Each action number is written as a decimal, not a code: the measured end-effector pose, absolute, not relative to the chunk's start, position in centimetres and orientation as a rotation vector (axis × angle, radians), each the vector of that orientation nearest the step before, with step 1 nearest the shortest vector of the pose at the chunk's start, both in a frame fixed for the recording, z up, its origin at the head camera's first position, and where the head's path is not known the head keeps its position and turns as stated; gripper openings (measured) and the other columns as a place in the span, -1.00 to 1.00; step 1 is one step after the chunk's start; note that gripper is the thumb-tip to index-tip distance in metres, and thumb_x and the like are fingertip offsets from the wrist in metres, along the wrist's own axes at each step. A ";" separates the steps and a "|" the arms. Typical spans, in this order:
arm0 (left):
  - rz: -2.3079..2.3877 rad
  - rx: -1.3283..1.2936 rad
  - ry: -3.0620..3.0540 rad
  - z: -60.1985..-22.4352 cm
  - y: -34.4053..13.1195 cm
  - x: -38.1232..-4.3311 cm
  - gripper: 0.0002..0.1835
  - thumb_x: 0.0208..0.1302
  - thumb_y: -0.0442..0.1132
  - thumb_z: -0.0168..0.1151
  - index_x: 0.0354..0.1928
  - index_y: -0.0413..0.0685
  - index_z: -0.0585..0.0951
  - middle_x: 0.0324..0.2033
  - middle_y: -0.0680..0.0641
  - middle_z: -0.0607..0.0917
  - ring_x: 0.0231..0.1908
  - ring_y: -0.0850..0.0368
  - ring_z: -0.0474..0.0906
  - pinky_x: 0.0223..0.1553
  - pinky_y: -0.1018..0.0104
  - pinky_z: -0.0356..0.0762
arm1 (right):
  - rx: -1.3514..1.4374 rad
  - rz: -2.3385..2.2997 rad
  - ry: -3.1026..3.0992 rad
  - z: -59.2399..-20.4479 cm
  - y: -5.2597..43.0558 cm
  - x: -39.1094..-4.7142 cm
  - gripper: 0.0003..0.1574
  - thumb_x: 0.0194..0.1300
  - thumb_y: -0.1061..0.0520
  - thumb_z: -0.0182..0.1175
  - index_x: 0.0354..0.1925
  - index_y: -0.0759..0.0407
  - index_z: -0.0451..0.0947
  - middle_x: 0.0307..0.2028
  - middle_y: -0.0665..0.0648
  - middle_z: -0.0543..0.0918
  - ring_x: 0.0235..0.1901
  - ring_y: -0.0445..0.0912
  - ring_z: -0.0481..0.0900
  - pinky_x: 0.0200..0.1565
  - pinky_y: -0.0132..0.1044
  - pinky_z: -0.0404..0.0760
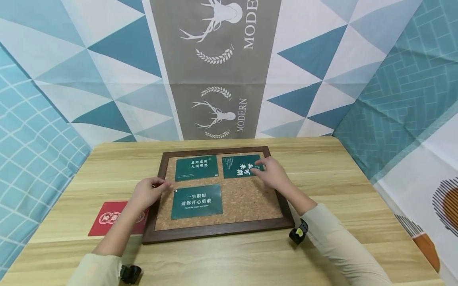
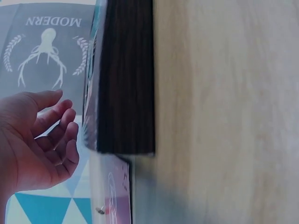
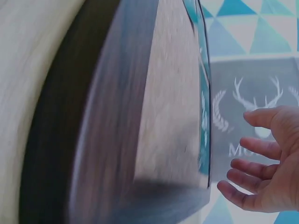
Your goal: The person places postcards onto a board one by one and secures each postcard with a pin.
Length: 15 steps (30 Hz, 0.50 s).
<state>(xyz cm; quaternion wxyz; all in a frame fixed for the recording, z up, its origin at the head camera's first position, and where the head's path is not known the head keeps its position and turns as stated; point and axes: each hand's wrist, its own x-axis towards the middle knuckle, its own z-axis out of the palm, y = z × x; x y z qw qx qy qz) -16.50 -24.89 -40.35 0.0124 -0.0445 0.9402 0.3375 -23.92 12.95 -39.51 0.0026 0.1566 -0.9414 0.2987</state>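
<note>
A cork board (image 1: 250,202) in a dark wooden frame (image 1: 214,229) lies on the table, bearing three dark green cards with white lettering. Over the top right card (image 1: 234,165), whose main characters lie sideways, my right hand (image 1: 271,173) spreads its fingers with nothing gripped; its fingertips overlap the card's right part. My left hand (image 1: 148,192) hovers by the frame's left side, fingers loosely bent and no object between them in the left wrist view. Silver pins show at a corner of the top left card (image 1: 196,168) and of the lower left card (image 1: 196,201).
A red printed sheet (image 1: 98,222) lies left of the frame, partly covered by my left forearm. The wood-grain table (image 1: 236,262) ends at a patterned cloth backdrop (image 1: 220,115). Black wrist devices are strapped at both sleeves.
</note>
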 end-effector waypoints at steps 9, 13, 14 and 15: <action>1.026 -0.210 2.934 -39.8 -26.6 -15.4 -0.51 0.31 0.08 0.10 -0.07 -0.24 0.62 -0.25 -0.22 0.65 -0.31 0.02 0.51 -0.41 0.34 0.46 | 0.340 1.013 -2.986 -40.7 15.4 -24.5 -0.42 0.29 -0.03 0.16 0.15 0.31 0.45 0.13 0.38 0.43 0.11 0.24 0.43 0.08 0.12 0.45; 1.010 -0.254 2.926 -39.6 -27.7 -14.5 -0.43 0.31 0.15 0.05 0.00 -0.25 0.58 -0.16 -0.27 0.63 -0.21 -0.07 0.53 -0.32 0.23 0.50 | 0.284 1.026 -3.002 -41.1 16.0 -24.7 -0.39 0.31 -0.04 0.13 0.18 0.32 0.40 0.15 0.39 0.39 0.08 0.23 0.44 0.03 0.10 0.48; 1.006 -0.256 2.933 -39.6 -28.0 -14.3 -0.43 0.32 0.15 0.04 0.00 -0.25 0.58 -0.13 -0.29 0.63 -0.17 -0.11 0.52 -0.28 0.18 0.51 | 0.270 1.026 -3.004 -41.1 16.1 -24.7 -0.38 0.31 -0.04 0.13 0.19 0.33 0.39 0.16 0.40 0.39 0.07 0.23 0.44 0.01 0.09 0.49; 1.003 -0.258 2.940 -39.6 -28.3 -14.1 -0.43 0.32 0.15 0.03 0.00 -0.26 0.58 -0.11 -0.31 0.62 -0.14 -0.14 0.52 -0.26 0.13 0.51 | 0.259 1.025 -3.005 -41.2 16.2 -24.8 -0.37 0.32 -0.04 0.12 0.20 0.34 0.38 0.16 0.40 0.39 0.06 0.22 0.46 -0.01 0.08 0.51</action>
